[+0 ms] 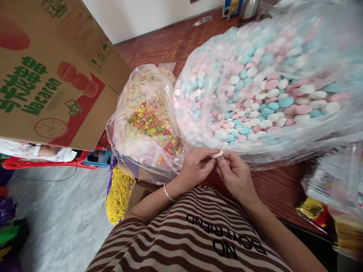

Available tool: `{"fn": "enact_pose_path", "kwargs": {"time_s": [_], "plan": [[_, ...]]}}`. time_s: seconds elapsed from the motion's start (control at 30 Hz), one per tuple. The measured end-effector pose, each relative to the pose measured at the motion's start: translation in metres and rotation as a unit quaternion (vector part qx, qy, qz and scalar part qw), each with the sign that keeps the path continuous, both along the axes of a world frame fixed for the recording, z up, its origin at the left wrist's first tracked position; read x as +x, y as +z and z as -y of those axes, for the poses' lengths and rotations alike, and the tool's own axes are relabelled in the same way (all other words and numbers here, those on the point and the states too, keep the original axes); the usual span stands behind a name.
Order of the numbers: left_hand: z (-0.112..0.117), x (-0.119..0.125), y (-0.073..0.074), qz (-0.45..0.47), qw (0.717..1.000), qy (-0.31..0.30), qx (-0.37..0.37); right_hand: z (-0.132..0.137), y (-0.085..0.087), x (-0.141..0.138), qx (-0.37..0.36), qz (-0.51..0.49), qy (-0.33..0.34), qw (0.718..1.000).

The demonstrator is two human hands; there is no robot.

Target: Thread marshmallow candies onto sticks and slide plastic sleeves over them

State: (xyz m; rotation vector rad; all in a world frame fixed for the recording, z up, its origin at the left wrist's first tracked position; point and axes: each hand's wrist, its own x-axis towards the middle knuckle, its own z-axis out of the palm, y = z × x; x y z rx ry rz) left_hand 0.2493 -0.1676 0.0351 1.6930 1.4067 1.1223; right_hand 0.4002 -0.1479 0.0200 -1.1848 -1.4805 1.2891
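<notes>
A pale pink round candy (pixel 217 154) is pinched between my two hands, in front of the bags. My left hand (pixel 197 165) has its thumb and forefinger closed on the candy's left side. From the other side, the fingertips of my right hand (pixel 237 174) press together at the same piece. Just beyond them lies a large clear plastic bag (pixel 195 71), opened wide and full of pink, white and blue candies (pixel 266 109). To its left is a smaller clear bag (pixel 119 109) holding tiny colourful ring-shaped pieces (pixel 150 121).
A tall cardboard Macaron box (pixel 85 49) stands at the left on the reddish wooden table (pixel 159 43). Yellow bead strings (pixel 120 196) hang below the table's left edge. At the right lie plastic packets (pixel 326 181) and a red-and-yellow wrapper (pixel 314 213).
</notes>
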Motion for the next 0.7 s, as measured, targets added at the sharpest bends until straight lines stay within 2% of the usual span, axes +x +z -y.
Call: {"fn": "enact_pose_path", "kwargs": {"time_s": [0.07,0.13,0.2,0.3,0.37,0.43,0.57,0.7], "plan": [[0.02,-0.023,-0.005,-0.026,0.999,0.024,-0.013,0.003,-0.005,-0.013,-0.069,-0.074,0.038,0.994],[0.03,-0.053,-0.011,-0.064,0.992,0.11,-0.011,0.006,-0.008,-0.022,-0.107,-0.101,0.06,0.987],[0.029,-0.088,-0.019,-0.136,0.967,0.213,0.021,0.008,-0.01,-0.028,-0.115,-0.1,0.074,0.985],[0.011,-0.138,-0.028,-0.232,0.929,0.284,0.045,0.011,-0.012,-0.032,-0.1,-0.078,0.085,0.988],[-0.004,-0.161,-0.03,-0.28,0.914,0.29,0.038,0.012,-0.011,-0.033,-0.081,-0.055,0.092,0.991],[-0.016,-0.174,-0.032,-0.317,0.911,0.263,0.024,0.011,-0.01,-0.035,-0.056,-0.028,0.1,0.993],[-0.029,-0.177,-0.038,-0.393,0.899,0.195,-0.009,0.01,-0.006,-0.04,-0.025,0.009,0.114,0.993],[-0.029,-0.174,-0.044,-0.444,0.876,0.187,-0.033,0.009,-0.008,-0.043,-0.026,0.017,0.129,0.991]]}}
